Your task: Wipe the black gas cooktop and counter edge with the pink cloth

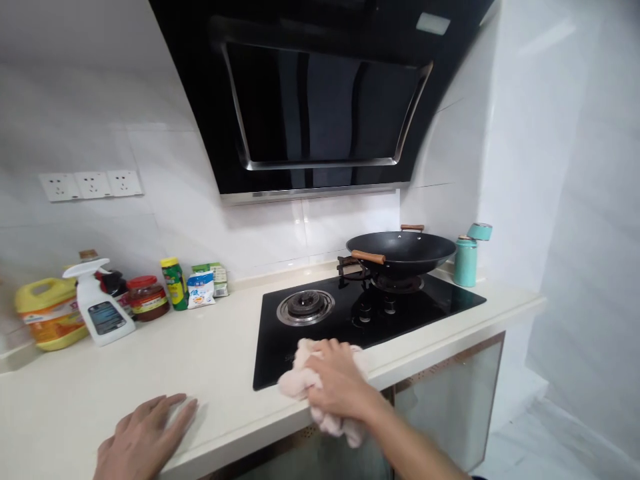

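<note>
My right hand (336, 377) is closed around a pale pink cloth (299, 383), pressed at the front edge of the black glass gas stove (273, 343). Part of the cloth hangs over the counter's edge. My left hand (145, 433) rests on the cream countertop (215, 373) at the lower left, fingers stretched out, holding nothing. The left burner (306, 305) is bare, without a pan on it. A black wok (400, 252) with wooden handles sits over the right burner. Two control knobs (365, 312) lie between the burners.
Along the back left stand a yellow jug (50, 317), a white spray bottle (103, 307), a red-lidded jar (147, 299), a green yellow-capped container (173, 283) and small packets (201, 289). A turquoise flask (465, 262) is right of the wok. A black range hood (320, 113) hangs above.
</note>
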Available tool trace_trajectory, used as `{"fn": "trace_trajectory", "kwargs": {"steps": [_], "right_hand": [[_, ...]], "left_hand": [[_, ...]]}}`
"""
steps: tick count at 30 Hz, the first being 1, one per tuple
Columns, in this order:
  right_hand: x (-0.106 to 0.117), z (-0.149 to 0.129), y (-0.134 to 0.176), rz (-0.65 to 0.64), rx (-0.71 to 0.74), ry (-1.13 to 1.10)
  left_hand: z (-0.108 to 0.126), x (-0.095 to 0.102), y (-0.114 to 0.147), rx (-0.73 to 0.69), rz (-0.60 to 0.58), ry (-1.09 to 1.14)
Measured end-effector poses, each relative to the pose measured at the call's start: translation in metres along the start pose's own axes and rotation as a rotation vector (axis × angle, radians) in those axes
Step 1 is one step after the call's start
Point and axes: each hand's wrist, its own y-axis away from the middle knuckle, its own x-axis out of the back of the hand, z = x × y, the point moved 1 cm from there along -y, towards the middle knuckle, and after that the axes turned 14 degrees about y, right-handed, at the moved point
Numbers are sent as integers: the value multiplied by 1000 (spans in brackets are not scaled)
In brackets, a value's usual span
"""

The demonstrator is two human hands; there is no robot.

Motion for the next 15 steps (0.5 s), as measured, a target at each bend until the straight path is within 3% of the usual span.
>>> {"fn": "trace_trajectory", "kwargs": {"steps": [4, 7, 12, 15], "right_hand": [[-11, -47, -27, -68, 201, 5], [-15, -54, -36, -76, 253, -12], [-8, -18, -29, -65, 266, -49], [2, 28, -11, -68, 144, -69]], "left_hand": [[3, -5, -5, 64, -37, -30], [34, -20, -11, 4, -44, 87], [108, -60, -18, -209, -2, 238], [128, -81, -14, -224, -28, 247]]}}
